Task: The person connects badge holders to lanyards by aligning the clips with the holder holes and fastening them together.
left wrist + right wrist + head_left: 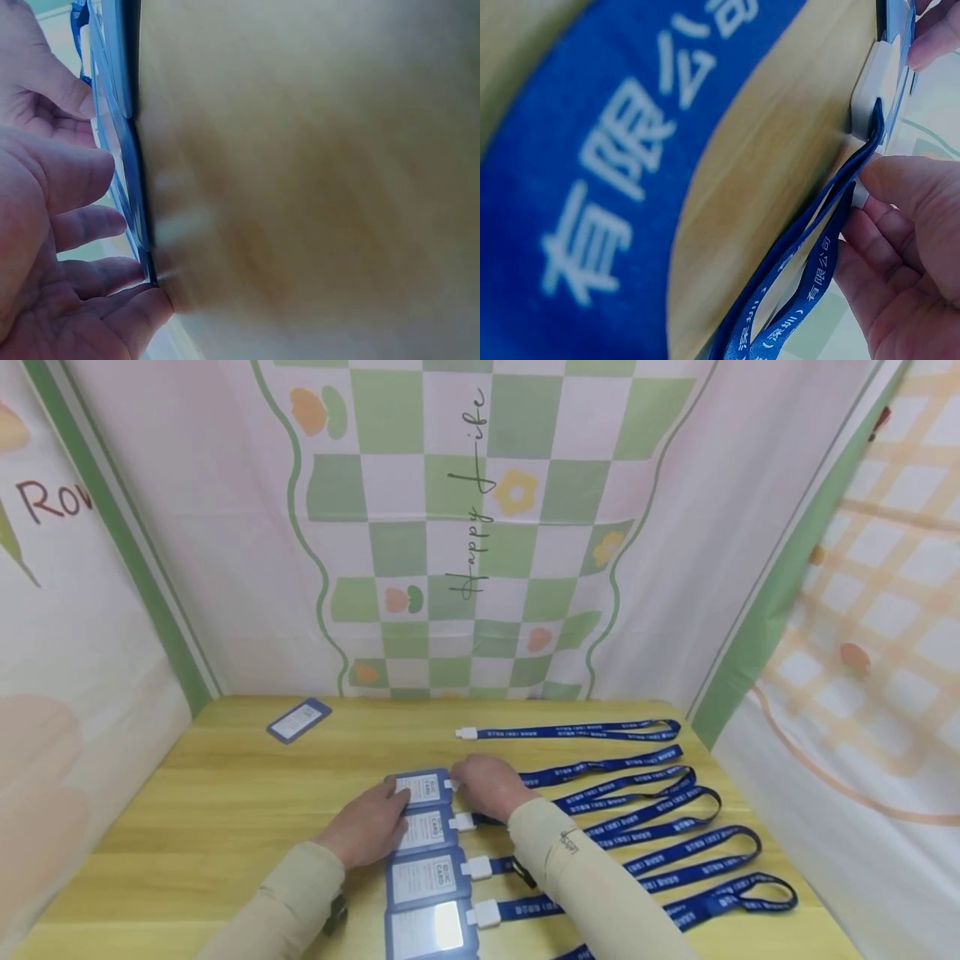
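Several blue badge holders with white card inserts lie in a column at the front middle of the table. On the farthest badge holder (pixel 422 788), my left hand (pixel 367 822) rests with its fingers near the left edge; its thumb is near the second badge holder (pixel 426 832). My right hand (pixel 491 783) pinches the white clip (pixel 861 193) of a blue lanyard (pixel 573 772) at the right edge of the farthest holder. How far the clip is joined to the holder is hidden by the fingers.
Other lanyards (pixel 690 852) with white lettering stretch rightward, with white clips (pixel 477 867) at the nearer holders. Behind them lies a separate lanyard (pixel 573 732). A loose badge holder (pixel 299 721) lies at the back left of the wooden table (pixel 187 827). Printed curtains (pixel 480 527) enclose the table.
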{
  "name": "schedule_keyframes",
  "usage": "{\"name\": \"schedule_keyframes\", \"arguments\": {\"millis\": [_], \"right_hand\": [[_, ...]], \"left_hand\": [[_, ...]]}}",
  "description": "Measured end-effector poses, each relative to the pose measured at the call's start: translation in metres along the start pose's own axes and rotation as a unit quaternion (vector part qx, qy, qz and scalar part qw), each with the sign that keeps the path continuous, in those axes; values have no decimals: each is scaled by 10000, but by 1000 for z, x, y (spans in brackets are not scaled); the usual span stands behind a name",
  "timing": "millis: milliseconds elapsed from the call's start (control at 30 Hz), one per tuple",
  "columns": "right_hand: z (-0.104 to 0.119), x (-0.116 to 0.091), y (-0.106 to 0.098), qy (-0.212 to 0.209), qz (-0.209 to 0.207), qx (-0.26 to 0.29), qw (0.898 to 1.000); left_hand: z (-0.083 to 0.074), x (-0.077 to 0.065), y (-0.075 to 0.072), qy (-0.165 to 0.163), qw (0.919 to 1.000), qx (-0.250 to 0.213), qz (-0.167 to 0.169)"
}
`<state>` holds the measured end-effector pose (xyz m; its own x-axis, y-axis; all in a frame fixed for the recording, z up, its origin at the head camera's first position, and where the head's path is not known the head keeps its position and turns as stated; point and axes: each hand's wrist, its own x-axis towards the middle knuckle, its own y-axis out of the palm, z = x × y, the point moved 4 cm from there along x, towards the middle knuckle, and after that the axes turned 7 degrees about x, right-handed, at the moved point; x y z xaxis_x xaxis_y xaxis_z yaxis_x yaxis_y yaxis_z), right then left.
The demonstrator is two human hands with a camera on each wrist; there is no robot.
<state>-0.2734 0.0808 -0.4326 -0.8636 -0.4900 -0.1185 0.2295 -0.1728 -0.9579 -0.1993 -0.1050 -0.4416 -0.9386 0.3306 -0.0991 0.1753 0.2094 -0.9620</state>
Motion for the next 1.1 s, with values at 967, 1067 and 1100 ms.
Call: {"name": "schedule_keyframes", "arguments": {"millis": [967, 1067, 1100], "right_hand": [[-2, 3, -6, -59, 202, 193, 9996], [-5, 6, -8, -4, 142, 249, 9996], [-6, 7, -9, 10, 111, 231, 9997]], "left_hand": [[1, 3, 2, 38, 9999, 26, -106], [1, 4, 2, 35, 9999, 101, -106], [1, 4, 2, 23, 9999, 117, -101]]}}
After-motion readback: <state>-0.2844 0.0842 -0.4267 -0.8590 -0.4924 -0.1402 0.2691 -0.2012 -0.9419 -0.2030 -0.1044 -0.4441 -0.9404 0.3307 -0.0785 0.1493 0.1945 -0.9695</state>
